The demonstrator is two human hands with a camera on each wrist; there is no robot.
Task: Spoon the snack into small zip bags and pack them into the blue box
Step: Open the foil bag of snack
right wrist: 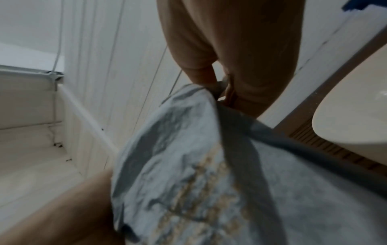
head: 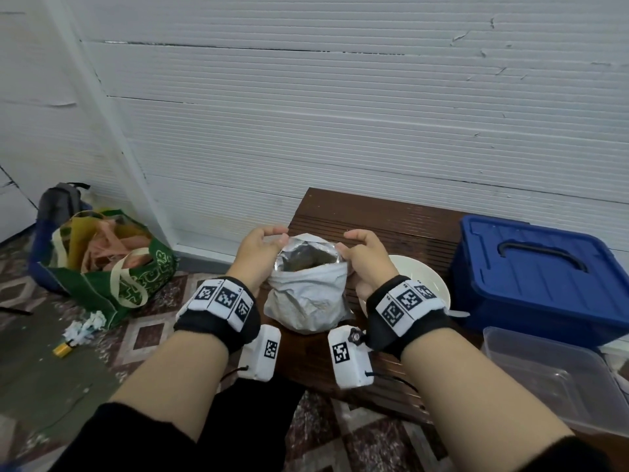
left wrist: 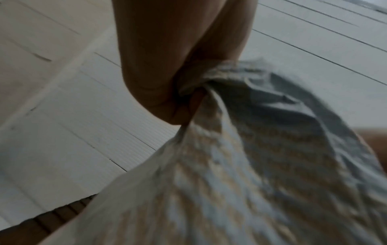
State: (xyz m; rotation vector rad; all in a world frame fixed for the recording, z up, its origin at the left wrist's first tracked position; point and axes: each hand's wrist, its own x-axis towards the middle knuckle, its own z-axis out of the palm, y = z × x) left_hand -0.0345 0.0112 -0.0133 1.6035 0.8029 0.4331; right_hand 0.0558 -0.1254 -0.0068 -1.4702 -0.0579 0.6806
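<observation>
Nearest you, at the table's (head: 391,212) front right corner, a clear plastic tub (head: 551,376) overhangs the edge. Past it your left hand (head: 258,248) and right hand (head: 364,253) each pinch one side of the snack bag's (head: 306,301) rim, pulling the mouth wide near the table's left edge. The bag looks soft, crinkly and light, probably slippery foil inside, so grip the folded rim, not the belly. A white bowl (head: 429,284) sits just beside it on the right. The blue box (head: 541,277), lid on, fills the right end. Open room lies behind the bag toward the back edge.
</observation>
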